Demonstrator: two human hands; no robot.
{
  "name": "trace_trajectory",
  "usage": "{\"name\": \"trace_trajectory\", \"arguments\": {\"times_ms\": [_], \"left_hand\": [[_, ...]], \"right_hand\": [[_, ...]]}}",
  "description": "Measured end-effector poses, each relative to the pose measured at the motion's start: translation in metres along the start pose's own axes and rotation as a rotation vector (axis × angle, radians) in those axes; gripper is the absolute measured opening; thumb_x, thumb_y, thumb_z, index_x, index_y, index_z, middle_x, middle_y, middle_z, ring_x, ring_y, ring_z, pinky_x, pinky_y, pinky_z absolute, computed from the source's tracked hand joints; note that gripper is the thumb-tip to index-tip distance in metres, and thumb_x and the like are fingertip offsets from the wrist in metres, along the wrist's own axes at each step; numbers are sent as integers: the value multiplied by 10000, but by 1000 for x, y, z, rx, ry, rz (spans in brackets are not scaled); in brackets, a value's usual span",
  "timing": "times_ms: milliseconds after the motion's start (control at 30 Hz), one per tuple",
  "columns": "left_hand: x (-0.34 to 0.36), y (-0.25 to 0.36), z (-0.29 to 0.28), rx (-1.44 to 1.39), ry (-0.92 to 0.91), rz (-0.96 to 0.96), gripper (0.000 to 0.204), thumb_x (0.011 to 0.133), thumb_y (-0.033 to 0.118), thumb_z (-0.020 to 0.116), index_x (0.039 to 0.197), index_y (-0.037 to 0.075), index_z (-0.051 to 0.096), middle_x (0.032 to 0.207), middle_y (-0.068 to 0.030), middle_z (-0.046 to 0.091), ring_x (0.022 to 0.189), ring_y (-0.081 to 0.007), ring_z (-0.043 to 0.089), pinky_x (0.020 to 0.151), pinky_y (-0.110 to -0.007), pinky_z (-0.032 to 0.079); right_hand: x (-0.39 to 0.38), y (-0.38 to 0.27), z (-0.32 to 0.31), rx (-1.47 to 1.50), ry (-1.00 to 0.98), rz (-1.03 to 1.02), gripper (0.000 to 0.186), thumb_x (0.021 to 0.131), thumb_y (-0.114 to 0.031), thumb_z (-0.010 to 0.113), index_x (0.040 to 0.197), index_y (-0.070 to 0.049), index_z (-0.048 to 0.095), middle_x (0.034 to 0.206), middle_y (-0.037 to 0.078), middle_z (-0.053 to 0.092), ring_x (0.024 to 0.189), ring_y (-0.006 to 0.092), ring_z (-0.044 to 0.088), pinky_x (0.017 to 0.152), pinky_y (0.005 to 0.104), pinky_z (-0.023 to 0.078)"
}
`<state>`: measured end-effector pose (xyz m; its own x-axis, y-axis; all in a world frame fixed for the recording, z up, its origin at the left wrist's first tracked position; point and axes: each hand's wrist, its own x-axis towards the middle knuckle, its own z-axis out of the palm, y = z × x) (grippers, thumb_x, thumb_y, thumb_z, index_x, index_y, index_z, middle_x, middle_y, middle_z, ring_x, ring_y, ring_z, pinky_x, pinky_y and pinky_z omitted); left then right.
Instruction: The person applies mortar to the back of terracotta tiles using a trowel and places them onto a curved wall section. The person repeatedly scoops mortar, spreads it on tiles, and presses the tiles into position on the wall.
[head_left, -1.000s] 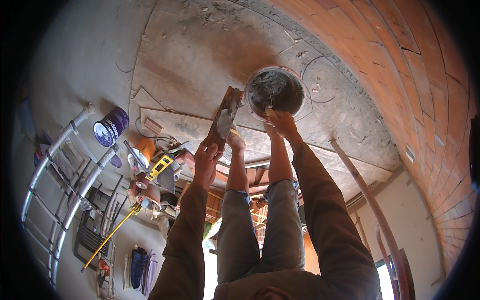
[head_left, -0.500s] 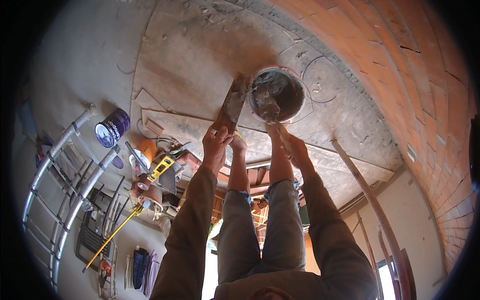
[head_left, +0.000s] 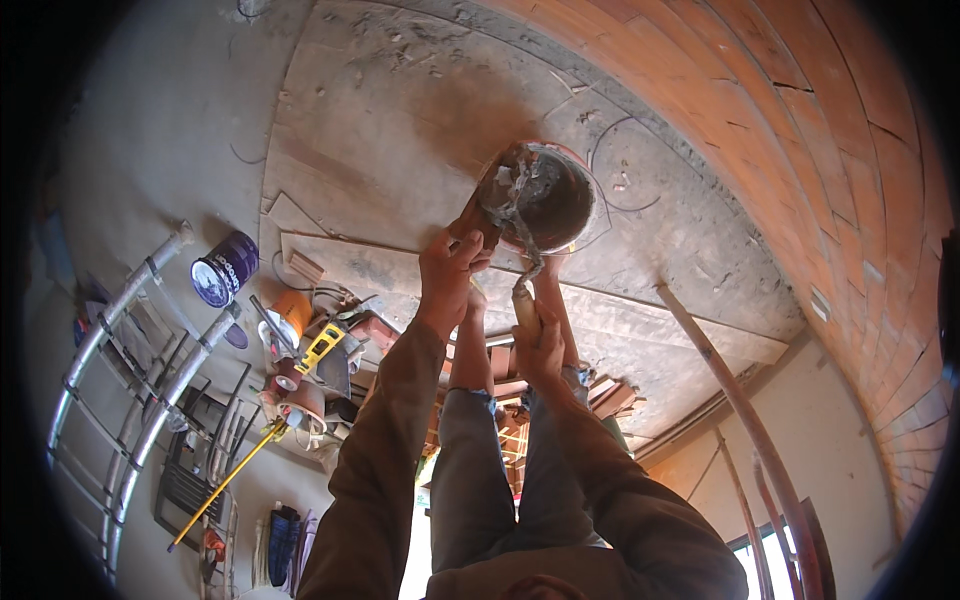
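My left hand (head_left: 447, 270) is closed around the near end of a long, flat reddish-brown brick (head_left: 477, 212). Its far end sits over the left rim of a round bucket (head_left: 585, 215) with grey mortar inside. Fingers of my right hand (head_left: 540, 345) wrap the wooden handle of a trowel (head_left: 524, 303). The trowel's bent metal neck runs up to a mortar-smeared blade, which lies against the brick above the bucket. Grey mortar (head_left: 512, 180) clings there, so the blade's outline is hard to make out.
An orange brick wall (head_left: 800, 120) curves along the right. Planks (head_left: 640, 315) lie on the dusty floor behind the bucket's near side. On the left are a metal ladder-like frame (head_left: 130, 400), a purple paint bucket (head_left: 226, 268), a yellow spirit level (head_left: 322, 346) and tools. A pole (head_left: 730, 390) leans at right.
The trowel has come out of the bucket's mortar and over to the brick, my right hand moving left and nearer. My left hand has shifted slightly right, bringing the brick over the bucket's rim.
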<state>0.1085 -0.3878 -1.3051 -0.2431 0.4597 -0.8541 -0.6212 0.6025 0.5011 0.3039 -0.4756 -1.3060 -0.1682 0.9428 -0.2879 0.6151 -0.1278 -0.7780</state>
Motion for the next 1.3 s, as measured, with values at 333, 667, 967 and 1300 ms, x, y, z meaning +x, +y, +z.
{"name": "trace_trajectory", "arguments": {"times_ms": [333, 667, 967, 1300], "left_hand": [[1, -7, -6, -91, -91, -40, 351, 939, 206, 658, 1215, 5, 574, 959, -71, 654, 841, -160, 653, 785, -312, 528], [2, -27, -45, -279, -191, -177, 381, 947, 211, 646, 1271, 40, 540, 1036, -58, 650, 917, -153, 638, 860, -334, 508], [-25, -22, -52, -334, -294, -244, 413, 946, 253, 636, 1300, 78, 516, 1116, -7, 612, 1012, -110, 566, 894, -316, 450], [-40, -34, -55, -393, -261, -303, 443, 916, 250, 660, 1304, 90, 520, 1108, -2, 608, 973, -104, 564, 814, -277, 459]], "right_hand": [[-3, 39, -31, -234, -119, -192, 581, 805, -56, 724, 1315, -87, 448, 1064, 194, 578, 896, 406, 607, 697, 474, 515], [-3, 50, -87, -241, -233, -65, 505, 814, -55, 690, 1273, -88, 484, 1059, 189, 602, 893, 399, 636, 703, 469, 532], [8, 40, -44, -179, -63, 105, 464, 834, -71, 680, 1257, -58, 489, 1095, 198, 599, 966, 413, 624, 780, 460, 523], [15, 50, -48, -266, -78, 119, 450, 811, -41, 663, 1236, -78, 521, 1090, 181, 609, 962, 401, 621, 780, 458, 522]]}}
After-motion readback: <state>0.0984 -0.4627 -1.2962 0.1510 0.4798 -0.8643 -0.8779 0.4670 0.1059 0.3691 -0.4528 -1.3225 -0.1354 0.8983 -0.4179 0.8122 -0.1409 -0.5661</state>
